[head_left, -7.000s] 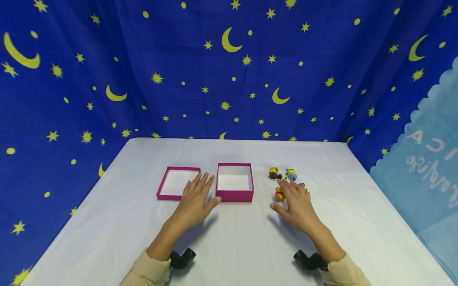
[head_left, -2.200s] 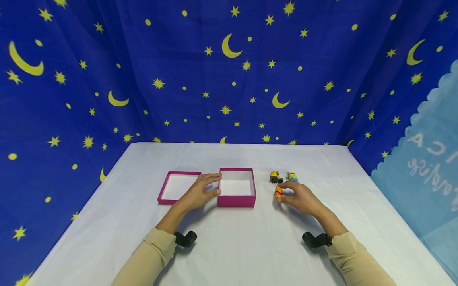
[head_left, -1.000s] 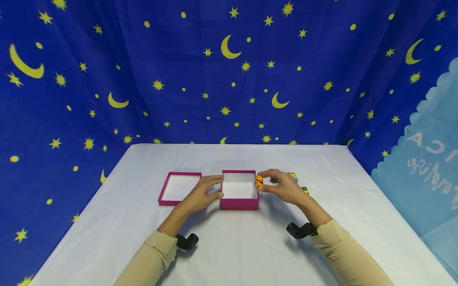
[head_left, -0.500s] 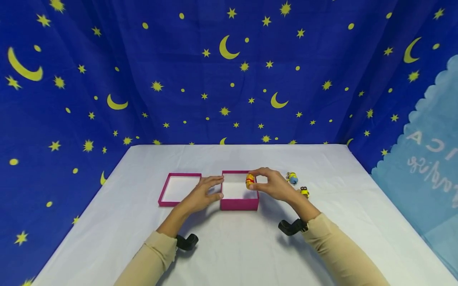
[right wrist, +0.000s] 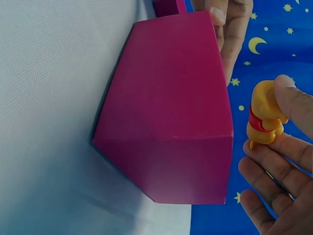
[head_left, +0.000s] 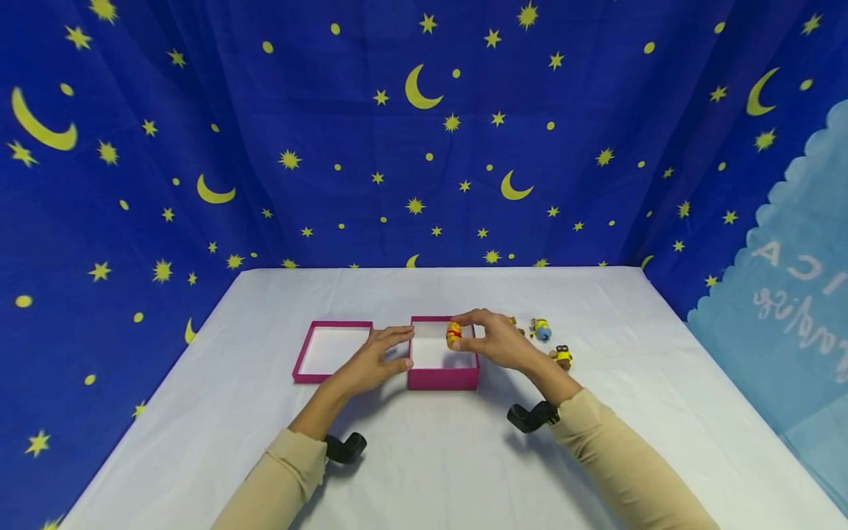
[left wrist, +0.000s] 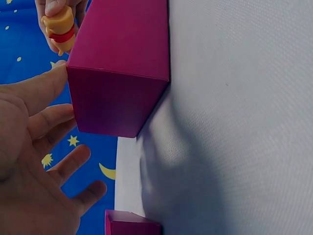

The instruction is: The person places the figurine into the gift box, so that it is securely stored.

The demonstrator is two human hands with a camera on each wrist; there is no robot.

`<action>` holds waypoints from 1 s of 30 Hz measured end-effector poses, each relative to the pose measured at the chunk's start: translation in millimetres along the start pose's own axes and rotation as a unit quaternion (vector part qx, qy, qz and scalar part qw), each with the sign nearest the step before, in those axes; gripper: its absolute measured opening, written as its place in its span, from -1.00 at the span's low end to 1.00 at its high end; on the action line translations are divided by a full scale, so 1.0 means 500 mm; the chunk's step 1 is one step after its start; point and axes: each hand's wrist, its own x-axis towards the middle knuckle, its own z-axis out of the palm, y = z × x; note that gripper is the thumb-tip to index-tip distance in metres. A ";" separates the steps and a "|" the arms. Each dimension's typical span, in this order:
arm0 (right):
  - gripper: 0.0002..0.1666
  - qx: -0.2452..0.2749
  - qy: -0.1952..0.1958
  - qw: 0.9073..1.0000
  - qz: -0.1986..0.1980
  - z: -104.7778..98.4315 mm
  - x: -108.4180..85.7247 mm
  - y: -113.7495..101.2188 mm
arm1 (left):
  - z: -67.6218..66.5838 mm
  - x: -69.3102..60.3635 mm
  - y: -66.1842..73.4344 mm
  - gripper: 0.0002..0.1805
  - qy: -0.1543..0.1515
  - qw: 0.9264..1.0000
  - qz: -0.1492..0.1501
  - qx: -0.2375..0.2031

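Observation:
A small yellow toy bear figure with a red band round its middle (right wrist: 264, 112) is pinched between the thumb and fingers of my right hand (head_left: 500, 342). In the head view this bear (head_left: 453, 335) is over the open magenta box (head_left: 442, 379), whose white inside shows. My left hand (head_left: 371, 361) is at the box's left side. In the left wrist view its thumb and fingertips (left wrist: 68, 111) touch the box's edge, the fingers fairly straight, the others spread. To the left lies the shallow magenta lid (head_left: 318, 378), inside up, partly behind the left hand.
Right of the box are a blue-and-yellow minion figure (head_left: 541, 330) and a brown-and-yellow one (head_left: 563, 357). Another small figure (head_left: 519, 327) is mostly hidden behind the right hand. A white cloth (head_left: 424, 456) covers the table; a blue starry curtain (head_left: 358, 96) stands behind.
My right hand took hold of the bear figure among the toys, lifted it and carried it left over the box. My left hand moved from near the lid to the box's left side.

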 end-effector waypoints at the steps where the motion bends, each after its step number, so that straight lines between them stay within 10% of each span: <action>1: -0.40 0.000 0.001 1.000 -0.006 0.001 0.001 0.000 | 0.000 0.000 0.000 -0.41 -0.001 1.000 0.003 0.002; 30: -0.39 -0.045 -0.024 0.995 -0.080 0.052 0.043 -0.005 | -0.004 0.003 -0.001 -0.38 -0.015 1.000 -0.010 -0.002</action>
